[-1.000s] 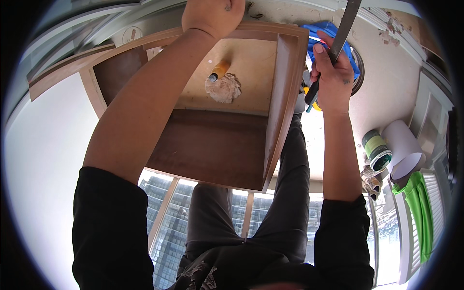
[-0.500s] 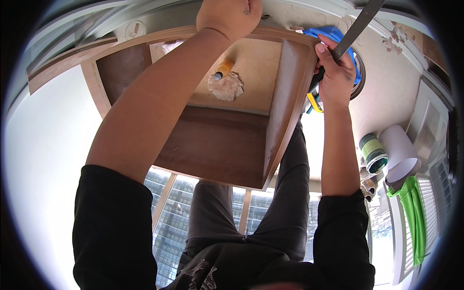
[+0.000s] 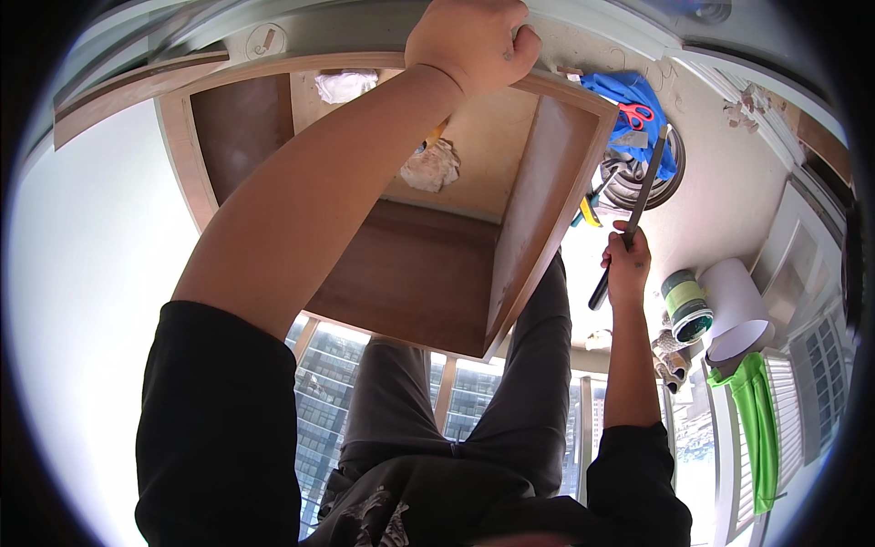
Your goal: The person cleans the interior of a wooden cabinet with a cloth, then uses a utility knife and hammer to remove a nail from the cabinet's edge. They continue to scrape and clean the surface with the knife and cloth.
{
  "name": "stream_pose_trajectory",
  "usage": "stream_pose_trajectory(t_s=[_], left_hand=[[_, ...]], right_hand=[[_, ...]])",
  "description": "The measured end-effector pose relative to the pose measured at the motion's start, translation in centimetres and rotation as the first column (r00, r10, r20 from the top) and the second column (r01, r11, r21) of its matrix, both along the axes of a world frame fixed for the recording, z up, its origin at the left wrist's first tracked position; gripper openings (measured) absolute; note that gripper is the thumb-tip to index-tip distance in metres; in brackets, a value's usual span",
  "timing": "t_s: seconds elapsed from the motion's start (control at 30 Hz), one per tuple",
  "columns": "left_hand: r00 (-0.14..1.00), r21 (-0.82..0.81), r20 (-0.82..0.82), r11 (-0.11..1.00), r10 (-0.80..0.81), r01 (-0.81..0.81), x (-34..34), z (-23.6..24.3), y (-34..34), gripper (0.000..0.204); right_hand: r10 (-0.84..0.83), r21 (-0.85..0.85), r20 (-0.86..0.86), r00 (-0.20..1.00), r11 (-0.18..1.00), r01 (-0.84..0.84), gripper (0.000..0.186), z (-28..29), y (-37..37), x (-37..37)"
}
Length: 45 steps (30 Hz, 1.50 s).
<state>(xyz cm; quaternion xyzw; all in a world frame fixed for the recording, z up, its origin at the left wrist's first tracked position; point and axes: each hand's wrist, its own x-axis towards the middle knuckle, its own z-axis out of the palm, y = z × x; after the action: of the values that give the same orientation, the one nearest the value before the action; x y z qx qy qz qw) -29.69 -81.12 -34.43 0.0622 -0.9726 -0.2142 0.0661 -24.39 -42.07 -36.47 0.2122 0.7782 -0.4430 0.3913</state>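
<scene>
My left hand [image 3: 474,44] is closed at the far rim of a brown wooden cabinet frame [image 3: 415,269], its knuckles up and fingertips hidden. The frame is open-topped, with pale dust on its inner right wall. To the right of the frame, my right hand [image 3: 628,264] grips the black handle of a long flat file [image 3: 648,187]. The file's grey blade points away from me, apart from the wood. Inside the frame's opening, crumpled pale paper [image 3: 431,166] lies beside a yellow-orange cylindrical thing [image 3: 436,137], now partly covered by my left forearm.
Beyond the file lie a blue bag [image 3: 629,88], red-handled scissors [image 3: 636,115] and a yellow-handled tool [image 3: 590,213]. At right are a green can [image 3: 687,305], a white roll [image 3: 736,310] and a green cloth [image 3: 758,428]. White crumpled material [image 3: 346,87] sits inside the frame.
My right hand has drawn the file away from the frame's right corner, down and toward me. My left hand has shifted slightly right along the far rim.
</scene>
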Motion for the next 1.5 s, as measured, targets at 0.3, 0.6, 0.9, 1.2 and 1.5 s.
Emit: stream_pose_trajectory(t_s=[0.3, 0.6, 0.9, 1.2, 1.5], left_hand=[[1.000, 0.039, 0.014, 0.999, -0.004, 0.004, 0.3, 0.4, 0.1, 0.025], [0.998, 0.002, 0.051, 1.000, 0.023, -0.023, 0.0, 0.4, 0.3, 0.021], [0.999, 0.020, 0.019, 0.999, 0.026, -0.027, 0.2, 0.3, 0.0, 0.021], [0.989, 0.087, -0.118, 0.991, -0.094, 0.105, -0.1, -0.3, -0.1, 0.016], [0.981, 0.078, -0.006, 0.978, -0.193, 0.193, 0.0, 1.1, 0.2, 0.014]], right_hand=[[0.027, 0.174, 0.267, 0.963, 0.982, -0.075, 0.032, -6.2, 4.6, 1.8], [0.381, 0.300, 0.272, 0.884, 0.839, -0.454, 0.024, -12.9, 11.8, 7.1], [0.625, 0.435, 0.284, 0.727, 0.592, -0.679, 0.041, -12.0, 6.9, 4.4], [0.761, 0.461, 0.196, 0.618, 0.485, -0.743, 0.027, -23.7, 5.9, 1.3], [0.786, 0.603, -0.026, 0.618, 0.505, -0.617, 0.038, -28.1, 3.8, -1.8]])
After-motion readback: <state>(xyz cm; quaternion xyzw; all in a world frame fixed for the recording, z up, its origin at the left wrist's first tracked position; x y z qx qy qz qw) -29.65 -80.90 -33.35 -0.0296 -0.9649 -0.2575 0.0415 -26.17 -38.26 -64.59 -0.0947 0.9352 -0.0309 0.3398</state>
